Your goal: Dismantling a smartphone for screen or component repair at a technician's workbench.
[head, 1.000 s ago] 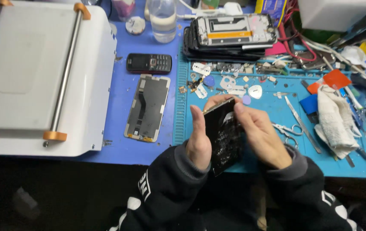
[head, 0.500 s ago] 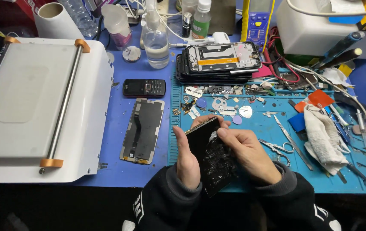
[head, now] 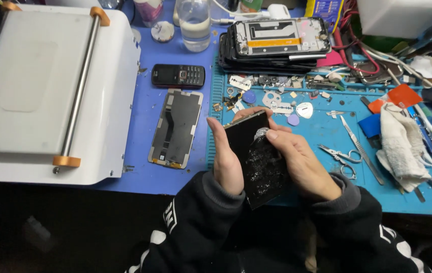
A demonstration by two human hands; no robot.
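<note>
Phone (head: pixel 259 162) sits centre frame, tilted, above the blue mat (head: pixel 327 136), off the table. My left hand (head: pixel 226 162) clamps its left edge, thumb along the side. My right hand (head: pixel 302 159) wraps the right edge, thumb pressing on the shattered patch of glass mid-panel. Both grips closed on the phone.

Risks, as I judge them:
- Thumb on cracked glass: a slip could mean splinters in skin or more shards breaking loose.
- Hard squeeze could spread the cracks.
- Loose grip and it drops onto the tweezers (head: pixel 361 149) and scissors (head: pixel 339 154) just right of my hand.
- Spare screen (head: pixel 176 127) lies left, near the white machine (head: pixel 49 86).
</note>
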